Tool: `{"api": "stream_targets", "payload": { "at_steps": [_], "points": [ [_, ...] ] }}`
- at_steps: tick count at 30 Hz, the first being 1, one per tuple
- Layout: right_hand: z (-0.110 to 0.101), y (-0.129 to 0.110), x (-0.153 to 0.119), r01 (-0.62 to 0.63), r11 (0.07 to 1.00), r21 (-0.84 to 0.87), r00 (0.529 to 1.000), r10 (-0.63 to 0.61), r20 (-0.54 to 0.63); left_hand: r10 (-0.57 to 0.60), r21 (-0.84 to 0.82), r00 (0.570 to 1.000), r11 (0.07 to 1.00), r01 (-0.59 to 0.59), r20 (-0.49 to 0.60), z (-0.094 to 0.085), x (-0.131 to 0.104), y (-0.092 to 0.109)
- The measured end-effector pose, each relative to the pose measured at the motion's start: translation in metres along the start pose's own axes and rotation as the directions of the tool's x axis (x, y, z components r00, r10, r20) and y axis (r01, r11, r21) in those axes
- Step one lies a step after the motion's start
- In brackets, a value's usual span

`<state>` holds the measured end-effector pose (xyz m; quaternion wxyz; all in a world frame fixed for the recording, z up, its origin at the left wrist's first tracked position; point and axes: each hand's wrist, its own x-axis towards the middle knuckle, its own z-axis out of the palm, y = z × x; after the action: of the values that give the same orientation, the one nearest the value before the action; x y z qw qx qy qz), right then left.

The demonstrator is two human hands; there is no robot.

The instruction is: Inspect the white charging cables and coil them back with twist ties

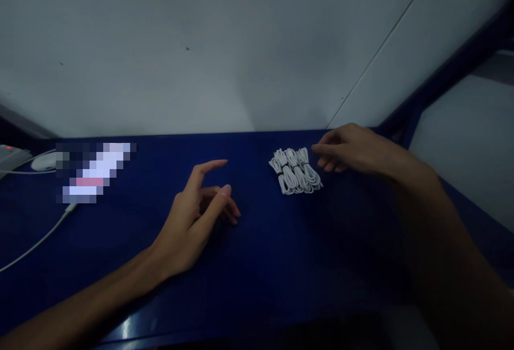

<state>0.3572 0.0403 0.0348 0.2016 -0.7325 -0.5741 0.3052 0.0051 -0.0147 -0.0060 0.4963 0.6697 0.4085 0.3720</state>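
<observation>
Several white cables (296,172), each coiled and bound with a dark tie, lie side by side in a bunch on the blue table (257,264). My left hand (201,205) hovers left of the bunch, its index finger stretched out and thumb apart, with nothing in it. Just right of the cables is my right hand (345,149), fingers bent loosely downward and thumb toward the coils. A small gap shows between that hand and the bunch, and I see nothing in its fingers.
At the left lies a blurred-out phone-like device (98,170) with a white cord (40,243) plugged into it. Near it are a white rounded object (44,161) and a white power strip (14,157) with a red light. A pale wall (160,71) rises behind the table.
</observation>
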Motion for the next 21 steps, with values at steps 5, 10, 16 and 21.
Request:
{"api": "stream_targets", "payload": {
  "at_steps": [5,10,16,21],
  "points": [
    [0.001,0.008,0.004,-0.030,1.000,0.005,0.999,0.030,0.024,0.011,0.026,1.000,1.000,-0.011,0.004,0.000,0.000,0.000],
    [0.007,0.011,0.004,-0.024,0.997,0.067,0.994,0.017,0.109,0.016,0.060,1.000,0.998,-0.015,-0.008,-0.002,0.000,0.000],
    [0.012,0.004,0.002,0.012,0.993,0.118,0.980,-0.035,0.194,0.008,0.110,0.999,0.994,-0.003,-0.046,-0.004,0.001,-0.005],
    [0.018,-0.005,0.001,-0.027,0.989,0.147,0.975,-0.007,0.223,0.022,0.164,0.997,0.986,-0.009,-0.076,-0.006,0.003,-0.008]
  ]
}}
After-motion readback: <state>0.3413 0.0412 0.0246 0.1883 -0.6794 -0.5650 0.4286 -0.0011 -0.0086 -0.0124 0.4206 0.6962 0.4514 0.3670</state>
